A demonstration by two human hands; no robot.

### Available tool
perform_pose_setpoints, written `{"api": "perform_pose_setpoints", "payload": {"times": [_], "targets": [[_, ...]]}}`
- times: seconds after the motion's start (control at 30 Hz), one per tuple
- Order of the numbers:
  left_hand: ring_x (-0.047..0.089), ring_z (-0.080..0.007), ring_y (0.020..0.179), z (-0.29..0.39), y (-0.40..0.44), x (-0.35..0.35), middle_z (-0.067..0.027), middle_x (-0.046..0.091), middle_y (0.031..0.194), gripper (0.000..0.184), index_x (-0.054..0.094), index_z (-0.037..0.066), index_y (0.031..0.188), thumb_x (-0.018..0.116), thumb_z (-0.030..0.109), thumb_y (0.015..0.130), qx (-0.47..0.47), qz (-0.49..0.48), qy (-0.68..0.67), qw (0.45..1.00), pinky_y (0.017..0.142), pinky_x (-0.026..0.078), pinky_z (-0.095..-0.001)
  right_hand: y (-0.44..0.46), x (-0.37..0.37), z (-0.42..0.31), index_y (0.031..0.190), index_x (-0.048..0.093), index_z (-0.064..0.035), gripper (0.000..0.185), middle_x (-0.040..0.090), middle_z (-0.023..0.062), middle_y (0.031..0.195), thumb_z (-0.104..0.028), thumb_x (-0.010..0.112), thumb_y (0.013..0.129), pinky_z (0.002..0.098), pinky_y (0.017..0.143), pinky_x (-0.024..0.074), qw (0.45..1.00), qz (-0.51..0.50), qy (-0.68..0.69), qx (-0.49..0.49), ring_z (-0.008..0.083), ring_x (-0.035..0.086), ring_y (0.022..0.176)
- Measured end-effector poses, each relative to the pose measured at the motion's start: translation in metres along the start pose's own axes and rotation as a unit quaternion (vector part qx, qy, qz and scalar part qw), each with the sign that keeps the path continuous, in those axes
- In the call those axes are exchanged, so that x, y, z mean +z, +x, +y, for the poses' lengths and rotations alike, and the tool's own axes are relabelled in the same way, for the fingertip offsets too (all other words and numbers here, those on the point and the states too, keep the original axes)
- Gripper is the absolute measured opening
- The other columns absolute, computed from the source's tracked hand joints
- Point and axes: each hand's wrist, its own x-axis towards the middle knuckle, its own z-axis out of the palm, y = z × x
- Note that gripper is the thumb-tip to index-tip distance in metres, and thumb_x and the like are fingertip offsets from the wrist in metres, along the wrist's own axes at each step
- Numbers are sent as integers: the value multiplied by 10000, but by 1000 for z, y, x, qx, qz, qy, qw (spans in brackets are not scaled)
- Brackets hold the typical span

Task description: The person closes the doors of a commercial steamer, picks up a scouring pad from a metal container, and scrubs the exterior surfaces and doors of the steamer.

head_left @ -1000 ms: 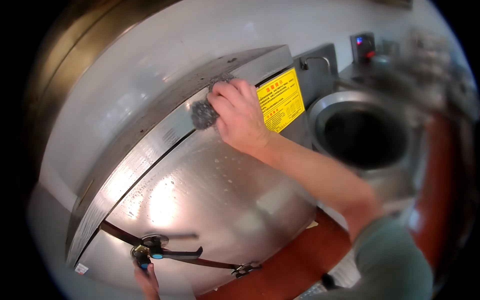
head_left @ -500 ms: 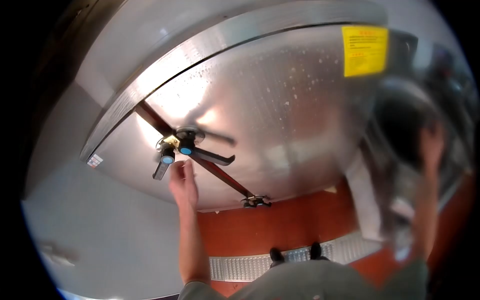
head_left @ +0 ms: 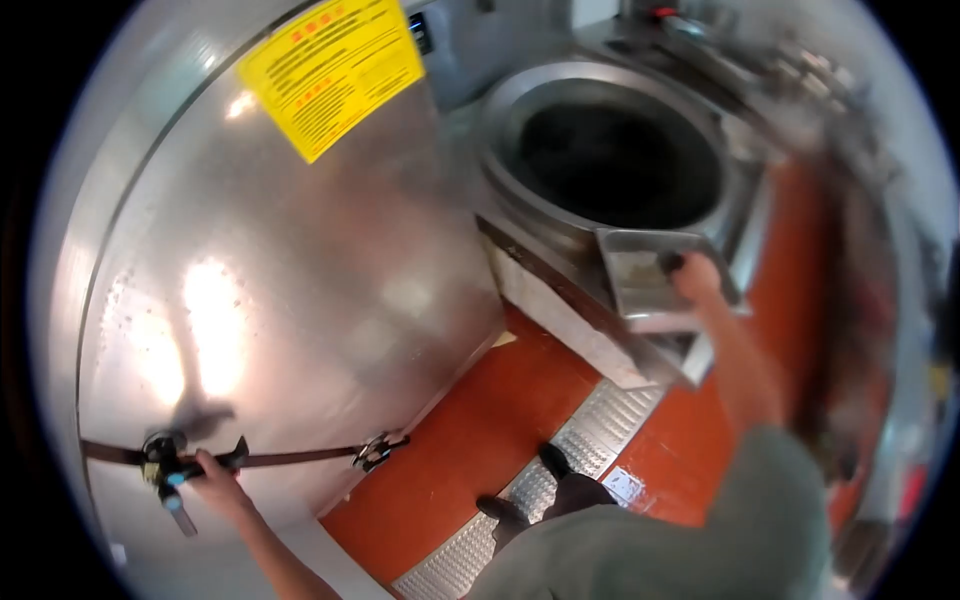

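My left hand [head_left: 218, 487] is at the black lever handle [head_left: 232, 458] of a steel cabinet door [head_left: 300, 300], its fingers closed around the lever. A second latch handle [head_left: 182, 518] with a blue cap hangs just beside it. My right hand [head_left: 697, 277] reaches into a shallow rectangular metal tray [head_left: 622, 287] at the edge of the stove. Its fingers are closed on a small dark thing [head_left: 669, 262] that I cannot make out. Behind the tray sits a large dark wok [head_left: 620, 150] in a round steel rim.
A yellow notice [head_left: 333, 75] is stuck on the door's upper part. A lower latch [head_left: 376, 452] sits near the door's bottom. Below me are a red floor [head_left: 430, 500] and a perforated metal drain strip [head_left: 600, 425]. A counter at the right is blurred.
The view has swung right toward the wok. My left hand has gone from beside the latches to the lever handle. My right hand, blurred by the wok before, is now in the tray.
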Motion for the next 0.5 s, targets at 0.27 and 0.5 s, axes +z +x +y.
{"api": "perform_pose_setpoints", "payload": {"times": [0.27, 0.5], "targets": [[657, -178, 701, -35, 22, -4, -132, 668, 1007, 520, 516, -10, 1300, 607, 397, 989, -34, -30, -56, 997, 466, 502, -270, 87, 81, -32, 1412, 539, -94, 701, 429, 145, 1529, -516, 652, 864, 496, 1102, 416, 969, -243, -40, -16, 370, 446, 1381], [640, -144, 663, -48, 22, -2, -71, 672, 919, 398, 538, 12, 1259, 599, 302, 993, -21, -9, -96, 995, 479, 491, -266, 94, 102, -24, 1212, 675, -34, 668, 632, 232, 1277, -590, 649, 843, 496, 1009, 483, 977, -196, -21, -78, 391, 599, 1192]]}}
